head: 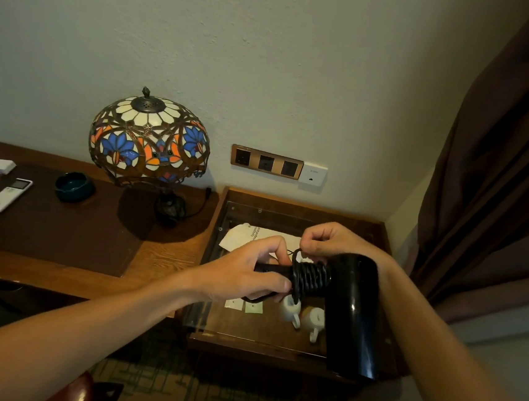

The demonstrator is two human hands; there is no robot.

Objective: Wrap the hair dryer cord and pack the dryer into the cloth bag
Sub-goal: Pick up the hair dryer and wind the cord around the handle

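Observation:
A black hair dryer [354, 309] hangs in the air over a glass-topped side table [274, 353], barrel at the right, handle pointing left. Its black cord [310, 277] is coiled in several turns around the handle. My left hand [246, 273] grips the handle's end. My right hand [333, 242] pinches a loop of the cord just above the coils. A cream cloth bag [247, 235] with printed text lies flat under the glass, partly hidden by my hands.
A stained-glass lamp [149, 137] stands on the wooden desk [161, 255] to the left, with a dark bowl [75, 186], a remote [7, 195] and a small white box [2, 166]. Wall sockets [266, 162] sit above the side table. Two white cups [302, 315] lie under the glass. A brown curtain [501, 174] hangs at the right.

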